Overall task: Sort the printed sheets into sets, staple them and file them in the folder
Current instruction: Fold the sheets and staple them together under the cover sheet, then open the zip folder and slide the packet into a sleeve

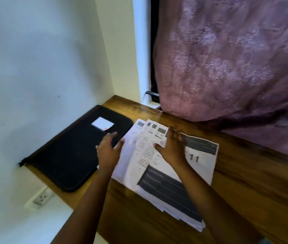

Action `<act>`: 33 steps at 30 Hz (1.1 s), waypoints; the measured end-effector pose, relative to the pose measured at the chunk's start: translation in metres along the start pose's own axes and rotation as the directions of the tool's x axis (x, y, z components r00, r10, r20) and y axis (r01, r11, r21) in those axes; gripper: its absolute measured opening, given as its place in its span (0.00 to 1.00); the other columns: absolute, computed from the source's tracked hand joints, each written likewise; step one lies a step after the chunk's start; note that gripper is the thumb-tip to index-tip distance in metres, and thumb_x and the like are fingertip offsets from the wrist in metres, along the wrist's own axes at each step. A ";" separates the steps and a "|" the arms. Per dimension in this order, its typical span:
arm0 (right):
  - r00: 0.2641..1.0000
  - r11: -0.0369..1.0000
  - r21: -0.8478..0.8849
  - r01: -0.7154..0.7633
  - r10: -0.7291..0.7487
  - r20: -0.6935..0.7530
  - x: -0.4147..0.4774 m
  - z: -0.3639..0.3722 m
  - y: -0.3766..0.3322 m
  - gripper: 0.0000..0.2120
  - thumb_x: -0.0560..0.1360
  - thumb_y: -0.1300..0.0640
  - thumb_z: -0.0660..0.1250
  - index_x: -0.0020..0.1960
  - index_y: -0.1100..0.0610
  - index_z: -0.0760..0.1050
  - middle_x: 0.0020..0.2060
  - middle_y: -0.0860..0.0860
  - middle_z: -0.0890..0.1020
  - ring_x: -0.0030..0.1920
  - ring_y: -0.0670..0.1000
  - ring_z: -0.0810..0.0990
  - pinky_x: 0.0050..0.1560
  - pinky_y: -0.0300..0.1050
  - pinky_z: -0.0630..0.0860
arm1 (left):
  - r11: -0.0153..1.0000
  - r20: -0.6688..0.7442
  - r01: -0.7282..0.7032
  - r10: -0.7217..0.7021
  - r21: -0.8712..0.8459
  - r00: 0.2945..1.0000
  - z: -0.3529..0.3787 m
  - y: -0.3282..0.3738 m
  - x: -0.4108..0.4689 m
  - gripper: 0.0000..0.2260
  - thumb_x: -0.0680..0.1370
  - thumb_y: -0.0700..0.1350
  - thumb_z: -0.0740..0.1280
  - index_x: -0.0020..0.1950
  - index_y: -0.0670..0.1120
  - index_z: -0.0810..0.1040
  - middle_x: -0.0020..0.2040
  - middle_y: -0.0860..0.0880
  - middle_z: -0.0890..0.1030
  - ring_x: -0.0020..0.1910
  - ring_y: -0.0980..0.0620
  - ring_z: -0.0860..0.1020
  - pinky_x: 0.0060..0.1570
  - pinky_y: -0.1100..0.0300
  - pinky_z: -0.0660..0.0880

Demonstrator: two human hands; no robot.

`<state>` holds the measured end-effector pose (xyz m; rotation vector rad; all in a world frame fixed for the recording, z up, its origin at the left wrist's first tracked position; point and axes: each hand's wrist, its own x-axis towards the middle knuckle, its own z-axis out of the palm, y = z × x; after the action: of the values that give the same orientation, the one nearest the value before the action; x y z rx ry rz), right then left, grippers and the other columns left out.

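Blurred, unreadable print on the sheets (pixel 159 180), partly under the right hand (pixel 172 148).

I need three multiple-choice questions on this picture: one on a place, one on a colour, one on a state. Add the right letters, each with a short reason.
1. Where does the folder lie, compared with the printed sheets?
A) to their left B) on top of them C) to their right
2. What colour is the curtain?
A) green B) purple C) white
3. In what state is the folder?
A) open flat B) standing upright C) closed, lying flat
Answers: 1 A, it lies on the desk beside the sheets' left edge. 2 B, the cloth is purple. 3 C, its cover is down, white label on top.
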<state>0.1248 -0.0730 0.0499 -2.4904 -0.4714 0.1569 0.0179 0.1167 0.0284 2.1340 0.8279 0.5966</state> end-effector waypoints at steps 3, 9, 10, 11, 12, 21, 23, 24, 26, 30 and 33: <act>0.962 0.991 0.048 0.128 -0.136 0.239 0.048 0.032 -0.061 0.41 0.75 0.45 0.66 0.77 0.56 0.47 0.75 0.57 0.59 0.74 0.59 0.58 0.71 0.53 0.59 | 0.960 -0.254 0.277 -0.261 0.031 0.931 -0.051 -0.030 0.020 0.22 0.77 0.53 0.67 0.70 0.51 0.71 0.74 0.44 0.65 0.74 0.44 0.61 0.72 0.37 0.48; 0.956 0.993 -0.038 0.114 -0.099 0.278 0.122 0.098 -0.124 0.34 0.73 0.47 0.68 0.72 0.59 0.59 0.68 0.60 0.68 0.68 0.61 0.68 0.64 0.53 0.68 | 0.690 -0.245 0.693 -0.722 -0.207 0.646 -0.108 -0.080 0.044 0.35 0.76 0.56 0.67 0.77 0.52 0.54 0.78 0.40 0.46 0.77 0.39 0.46 0.74 0.41 0.47; 0.964 0.992 -0.080 0.094 -0.070 0.256 0.129 0.106 -0.130 0.33 0.74 0.45 0.68 0.70 0.60 0.60 0.67 0.60 0.69 0.67 0.61 0.68 0.63 0.54 0.69 | 0.667 -0.237 0.708 -0.745 -0.234 0.624 -0.111 -0.083 0.047 0.36 0.76 0.57 0.67 0.78 0.52 0.52 0.78 0.40 0.47 0.77 0.39 0.48 0.74 0.42 0.48; 0.973 0.993 -0.101 0.066 -0.042 0.229 0.135 0.111 -0.134 0.32 0.74 0.44 0.67 0.69 0.60 0.61 0.66 0.60 0.69 0.67 0.62 0.67 0.62 0.54 0.68 | 0.660 -0.248 0.707 -0.751 -0.253 0.612 -0.112 -0.089 0.049 0.37 0.75 0.57 0.67 0.78 0.53 0.51 0.78 0.40 0.49 0.76 0.39 0.50 0.74 0.42 0.51; 0.978 0.993 -0.113 0.031 -0.006 0.210 0.140 0.116 -0.138 0.32 0.74 0.43 0.67 0.69 0.60 0.61 0.67 0.60 0.69 0.67 0.62 0.66 0.63 0.54 0.67 | 0.656 -0.271 0.696 -0.754 -0.293 0.598 -0.115 -0.094 0.050 0.37 0.75 0.56 0.68 0.78 0.53 0.51 0.78 0.40 0.52 0.75 0.38 0.53 0.73 0.43 0.54; 0.950 0.986 -0.013 -0.169 0.166 0.264 0.174 0.112 -0.140 0.32 0.69 0.43 0.72 0.64 0.61 0.69 0.62 0.59 0.75 0.62 0.61 0.73 0.62 0.51 0.70 | 0.378 -0.169 0.499 -0.895 -0.780 0.413 -0.159 -0.142 0.054 0.17 0.71 0.38 0.71 0.60 0.39 0.76 0.56 0.40 0.80 0.50 0.41 0.79 0.54 0.49 0.77; 0.938 0.964 0.150 -0.220 0.167 0.304 0.177 0.104 -0.141 0.31 0.68 0.46 0.74 0.63 0.63 0.70 0.59 0.59 0.76 0.59 0.61 0.76 0.59 0.55 0.74 | 0.353 -0.115 0.524 -0.895 -0.775 0.432 -0.171 -0.141 0.052 0.16 0.73 0.39 0.71 0.59 0.38 0.77 0.57 0.40 0.80 0.44 0.43 0.79 0.51 0.52 0.76; 0.940 0.948 0.220 -0.230 0.157 0.303 0.177 0.101 -0.145 0.31 0.68 0.47 0.75 0.62 0.63 0.71 0.57 0.59 0.77 0.57 0.61 0.77 0.57 0.55 0.76 | 0.352 -0.110 0.511 -0.890 -0.784 0.443 -0.178 -0.139 0.052 0.16 0.74 0.41 0.71 0.61 0.38 0.77 0.58 0.40 0.80 0.43 0.44 0.79 0.51 0.53 0.76; 0.952 0.916 0.341 -0.210 0.113 0.284 0.171 0.085 -0.151 0.28 0.68 0.49 0.75 0.59 0.65 0.73 0.53 0.58 0.78 0.54 0.59 0.78 0.53 0.52 0.77 | 0.340 -0.089 0.477 -0.876 -0.810 0.474 -0.191 -0.127 0.046 0.19 0.74 0.45 0.72 0.62 0.41 0.77 0.58 0.43 0.81 0.47 0.44 0.79 0.53 0.51 0.75; 0.977 0.710 0.685 -0.165 0.024 0.211 0.144 0.024 -0.146 0.19 0.68 0.56 0.76 0.53 0.65 0.77 0.44 0.56 0.80 0.45 0.55 0.79 0.45 0.43 0.75 | 0.337 -0.023 0.360 -0.757 -0.870 0.653 -0.213 -0.057 0.014 0.08 0.77 0.48 0.67 0.54 0.48 0.79 0.49 0.50 0.82 0.47 0.50 0.80 0.47 0.51 0.75; 0.979 0.424 0.885 -0.194 0.022 0.204 0.107 -0.031 -0.105 0.15 0.69 0.61 0.74 0.53 0.65 0.78 0.41 0.55 0.81 0.44 0.56 0.81 0.49 0.47 0.78 | 0.273 0.064 0.317 -0.658 -0.909 0.750 -0.207 0.003 -0.025 0.05 0.79 0.49 0.65 0.51 0.49 0.78 0.47 0.51 0.82 0.46 0.51 0.80 0.47 0.51 0.74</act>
<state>0.1996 0.0292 0.1351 -1.3992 -0.1791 0.5259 -0.1293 0.1967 0.1523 0.6932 0.9975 0.8083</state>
